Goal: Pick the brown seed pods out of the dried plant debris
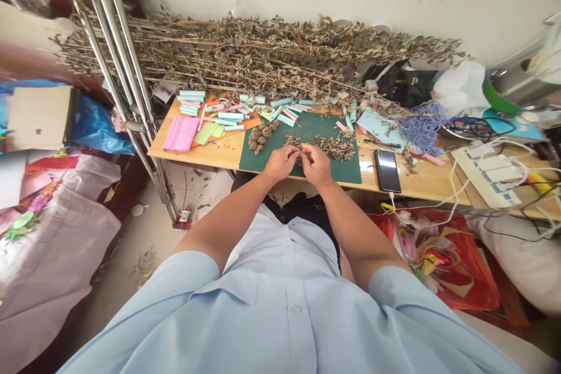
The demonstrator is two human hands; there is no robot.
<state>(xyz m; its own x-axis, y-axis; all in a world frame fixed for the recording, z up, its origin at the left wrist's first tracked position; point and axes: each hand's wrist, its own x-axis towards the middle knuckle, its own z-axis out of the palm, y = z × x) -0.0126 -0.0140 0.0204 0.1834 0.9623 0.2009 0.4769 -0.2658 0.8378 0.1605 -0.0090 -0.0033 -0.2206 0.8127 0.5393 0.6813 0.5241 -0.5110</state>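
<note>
On the dark green rectangular cutting mat [280, 172], a knobbly cluster of rounded brown dried balls [259, 139] sits at the left, a small heap of crumbled brown dried leaf [293, 141] in the middle, and a looser, curlier heap of dried brown leaf [336, 148] at the right. The left hand [281, 162] and right hand [316, 165] meet just in front of the middle heap, each thumb narrowly drawn to its fingers (I cannot tell what, if anything, is pinched). Farther right, a red plastic bag [475, 286] below the table holds paper strips and wrappers; above, a green-rimmed metal pot [493, 93] shows no contents. Mat surface shows between the balls and the middle heap; pale wood shows between the mat's right edge and the black phone [387, 170], near the table's front edge.
</note>
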